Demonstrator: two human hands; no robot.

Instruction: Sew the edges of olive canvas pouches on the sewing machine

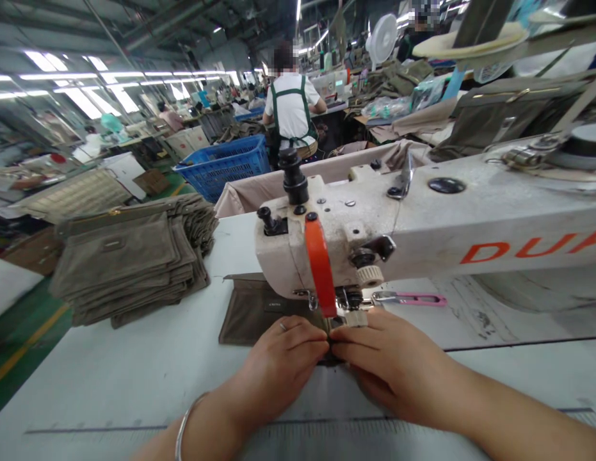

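Left hand [278,362] and right hand [391,358] have fingers [302,339] on brown fabric [259,317].

One sewing machine [422,218], two hands [283,362] [394,358]

Olive canvas panel [249,317], lying flat, dark label [274,307] uppermost

Sewing factory floor.
Industrial sewing machine [398,224], stacked olive fabric panels [129,262], blue plastic crate [225,168], further workstations [329,83], overhead strip lights [77,86].
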